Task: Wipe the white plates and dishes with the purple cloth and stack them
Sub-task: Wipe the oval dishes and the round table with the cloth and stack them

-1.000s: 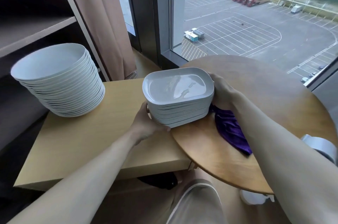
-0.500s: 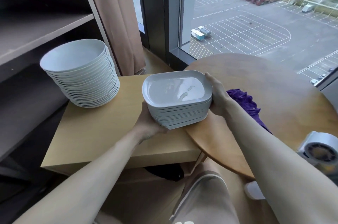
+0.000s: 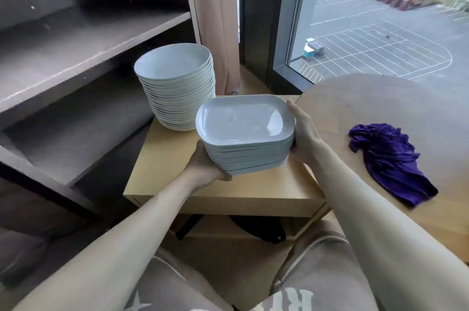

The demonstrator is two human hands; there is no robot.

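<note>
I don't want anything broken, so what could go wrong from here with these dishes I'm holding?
The stack of rectangular dishes is carried by only the left hand and right hand at its ends; a tilt could slide the top ones off. The tall stack of round bowls stands close behind, so a careless set-down might knock it.

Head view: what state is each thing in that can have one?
Stack of white rectangular dishes: gripped between left hand and right hand over the light wooden side table.
Stack of white round plates: upright on that table, untouched.
Purple cloth: crumpled on the round wooden table, untouched.
</note>
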